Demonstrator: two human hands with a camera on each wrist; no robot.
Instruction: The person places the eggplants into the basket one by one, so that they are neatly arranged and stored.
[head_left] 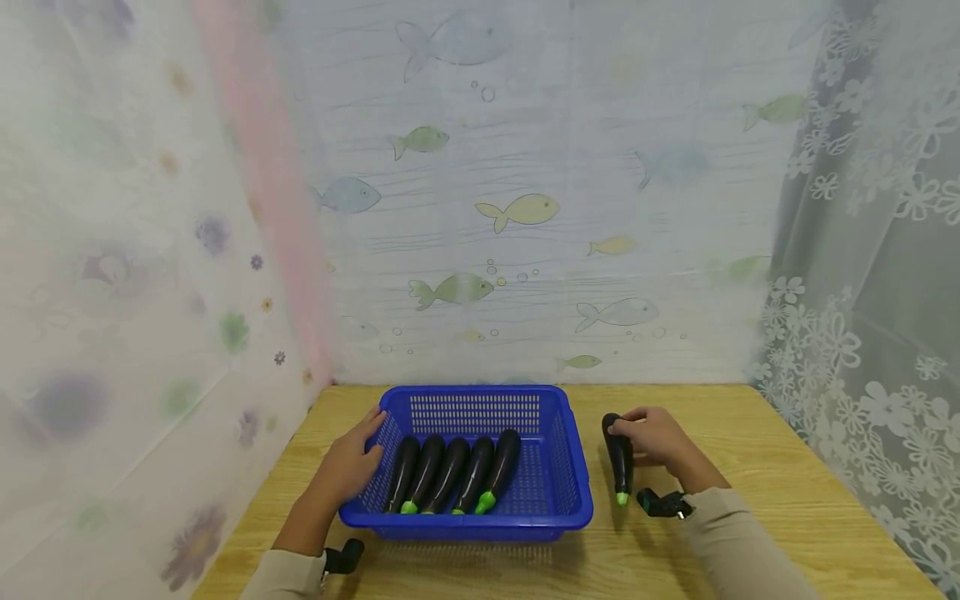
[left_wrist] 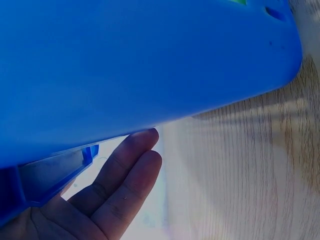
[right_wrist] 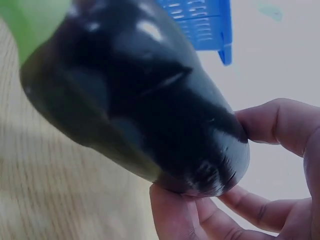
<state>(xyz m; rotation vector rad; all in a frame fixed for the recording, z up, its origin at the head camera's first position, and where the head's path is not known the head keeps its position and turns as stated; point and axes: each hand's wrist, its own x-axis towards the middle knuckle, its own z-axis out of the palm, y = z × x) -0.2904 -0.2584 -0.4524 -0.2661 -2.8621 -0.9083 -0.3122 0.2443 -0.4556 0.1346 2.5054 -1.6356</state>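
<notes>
In the head view my right hand point(head_left: 654, 435) pinches an eggplant point(head_left: 619, 467) by its thick dark end. The green stem end points down toward the front of the table. Up close in the right wrist view, the thumb and fingertips point(right_wrist: 172, 212) press on opposite sides of this glossy eggplant point(right_wrist: 145, 95). My left hand point(head_left: 351, 458) rests at the left rim of a blue plastic basket point(head_left: 582, 496), its fingers fairly straight. In the left wrist view two fingers point(left_wrist: 132, 192) lie against the outside of the basket point(left_wrist: 125, 70); the thumb is hidden there.
Several eggplants point(head_left: 450, 477) lie side by side in the left part of the basket, green ends toward the front. The basket stands on a wood-grain table point(head_left: 750, 467). A fish-patterned curtain point(head_left: 525, 275) hangs behind, with a lacy curtain point(head_left: 862, 375) at the right.
</notes>
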